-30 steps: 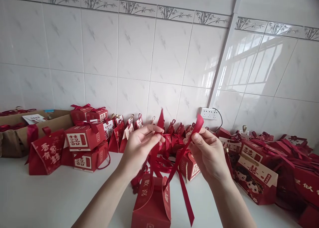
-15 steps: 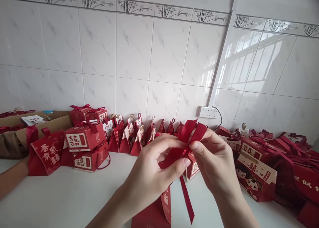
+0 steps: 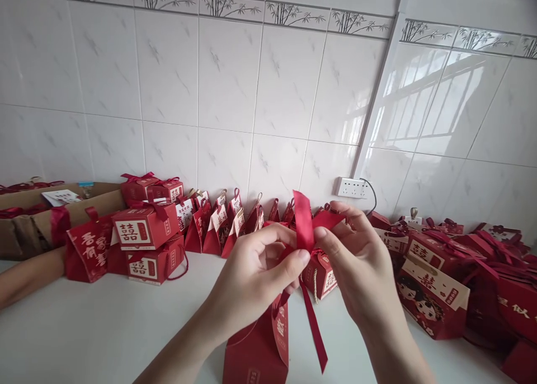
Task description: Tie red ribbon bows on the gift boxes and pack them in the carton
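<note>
Hands (image 3: 257, 277), red ribbon (image 3: 303, 219) between them

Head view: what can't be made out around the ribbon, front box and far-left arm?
Head view, ribbon: any knot, covered by fingers of the left hand and right hand.
Head view, front box: upper left, behind the left hand; base, cut by the lower edge.
Head view, other person's forearm: far end, behind a red box.
</note>
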Motion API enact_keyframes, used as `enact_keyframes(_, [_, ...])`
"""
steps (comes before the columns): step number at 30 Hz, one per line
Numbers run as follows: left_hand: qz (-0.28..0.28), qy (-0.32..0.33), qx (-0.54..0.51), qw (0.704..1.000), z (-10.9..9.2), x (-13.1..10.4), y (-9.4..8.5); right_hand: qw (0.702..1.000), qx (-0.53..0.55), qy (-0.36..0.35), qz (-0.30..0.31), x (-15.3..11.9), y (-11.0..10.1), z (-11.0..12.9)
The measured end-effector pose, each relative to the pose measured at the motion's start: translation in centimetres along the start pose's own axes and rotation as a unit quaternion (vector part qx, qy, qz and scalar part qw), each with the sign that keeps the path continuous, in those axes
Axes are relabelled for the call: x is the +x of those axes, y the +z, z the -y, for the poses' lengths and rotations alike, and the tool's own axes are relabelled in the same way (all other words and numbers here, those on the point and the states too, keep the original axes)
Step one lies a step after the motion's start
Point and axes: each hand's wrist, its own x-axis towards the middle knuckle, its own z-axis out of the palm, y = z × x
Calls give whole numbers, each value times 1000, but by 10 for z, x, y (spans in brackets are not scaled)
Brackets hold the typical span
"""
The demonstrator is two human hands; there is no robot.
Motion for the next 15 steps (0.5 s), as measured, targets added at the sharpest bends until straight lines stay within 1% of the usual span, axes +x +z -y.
enact_keyframes(2, [3,-10,-19,1000,2,2,-1,1000,-8,9,3,-1,-1,0])
enact_keyframes(4, [-1,-18,-45,999,5,5,-3,1000,-19,2,9,-2,-2,1])
enact_keyframes(6, [-16,-26,-75,997,9,8,-5,999,-36,-19,20,-5,-2,3])
enact_keyframes(9, [-45,-22,-120,991,13,12,-7,992,-92,-76,48,-9,0,8])
enact_keyframes(12, [-64,-16,-159,985,14,16,-8,970,-175,-132,108,-14,1,12])
enact_keyframes(15, [-83,-18,-157,984,14,18,-9,934,-261,-148,194,-18,2,14])
